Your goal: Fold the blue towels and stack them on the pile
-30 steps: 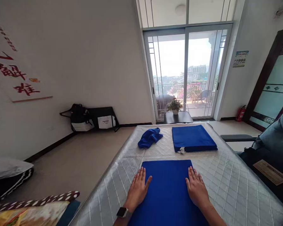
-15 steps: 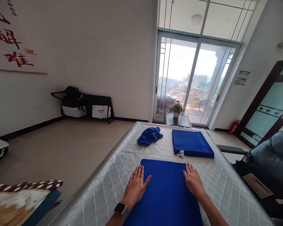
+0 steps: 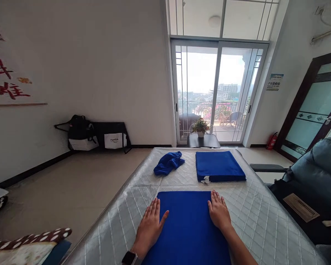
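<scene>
"On quilted cover (image 3: 262, 221), near end: hands?"
"L hand (image 3: 149, 225) flat along L edge of blue cloth (image 3: 187, 228), fingers straight, thumb splayed. R hand (image 3: 220, 212) same, R edge. Nothing gripped."
"Why?"
"Prob. to hold edges flat. Folded stack (image 3: 220, 165) beyond, likely for room."
</scene>
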A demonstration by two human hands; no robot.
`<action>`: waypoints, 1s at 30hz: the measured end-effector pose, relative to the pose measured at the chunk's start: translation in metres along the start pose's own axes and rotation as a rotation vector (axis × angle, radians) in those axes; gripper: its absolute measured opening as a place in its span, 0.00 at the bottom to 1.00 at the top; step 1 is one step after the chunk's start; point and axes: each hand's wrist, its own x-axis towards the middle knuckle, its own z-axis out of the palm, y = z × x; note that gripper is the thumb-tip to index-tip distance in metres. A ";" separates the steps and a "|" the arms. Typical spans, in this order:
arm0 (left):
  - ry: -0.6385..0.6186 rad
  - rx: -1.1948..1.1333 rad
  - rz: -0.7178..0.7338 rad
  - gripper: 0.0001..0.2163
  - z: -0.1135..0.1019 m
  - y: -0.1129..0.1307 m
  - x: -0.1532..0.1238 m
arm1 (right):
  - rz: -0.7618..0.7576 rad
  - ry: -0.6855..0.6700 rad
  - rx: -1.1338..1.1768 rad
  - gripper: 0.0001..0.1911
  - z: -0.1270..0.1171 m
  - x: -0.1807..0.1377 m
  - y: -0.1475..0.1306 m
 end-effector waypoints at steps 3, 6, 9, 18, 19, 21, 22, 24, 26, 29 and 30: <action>0.014 -0.030 0.081 0.35 -0.003 0.032 0.000 | 0.006 -0.001 0.047 0.33 -0.003 -0.002 -0.001; -0.039 -0.120 0.283 0.31 -0.003 0.089 0.006 | 0.012 0.005 0.063 0.33 -0.004 -0.002 -0.002; -0.100 -0.245 0.412 0.28 -0.003 0.157 0.023 | -0.002 0.003 0.045 0.32 -0.002 -0.003 0.002; -0.169 -0.511 0.333 0.30 0.018 0.237 0.061 | -0.114 0.008 0.010 0.33 0.011 -0.002 0.013; -0.183 -0.509 0.327 0.30 0.021 0.235 0.061 | -0.108 0.013 0.007 0.33 0.010 -0.002 0.012; -0.211 -0.490 0.342 0.30 0.025 0.233 0.061 | -0.110 0.020 0.008 0.34 0.008 -0.003 0.010; -0.221 -0.478 0.354 0.31 0.026 0.232 0.060 | -0.113 0.022 0.011 0.34 0.007 -0.003 0.010; -0.233 -0.454 0.367 0.31 0.026 0.231 0.061 | -0.113 0.025 0.015 0.34 0.006 -0.004 0.010; -0.237 -0.425 0.361 0.31 0.025 0.231 0.062 | -0.113 0.024 0.013 0.34 0.007 -0.004 0.010; -0.238 -0.395 0.353 0.32 0.023 0.230 0.063 | -0.102 0.028 0.003 0.34 0.010 -0.002 0.011; -0.234 -0.395 0.357 0.32 0.022 0.229 0.063 | -0.098 0.031 -0.002 0.34 0.011 -0.002 0.011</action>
